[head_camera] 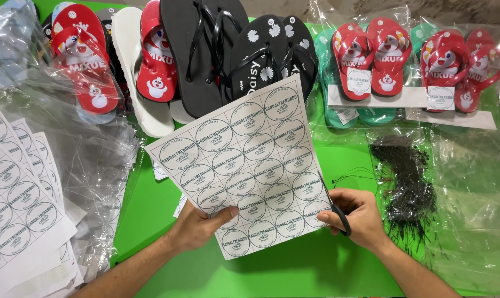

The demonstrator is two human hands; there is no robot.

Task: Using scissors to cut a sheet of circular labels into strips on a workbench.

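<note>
A white sheet of round printed stickers point(244, 165) is held tilted above the green table point(294, 270). My left hand point(197, 223) grips its lower left edge, thumb on top. My right hand point(357, 215) holds black-handled scissors point(338, 212) at the sheet's lower right edge, blades against the paper.
More sticker sheets point(18, 204) lie stacked at the left beside clear plastic bags point(90, 149). Red, black and white flip-flops point(206, 55) are piled at the back. Bagged red pairs point(371, 60) sit at the back right. A heap of black ties point(407, 182) lies right of my hand.
</note>
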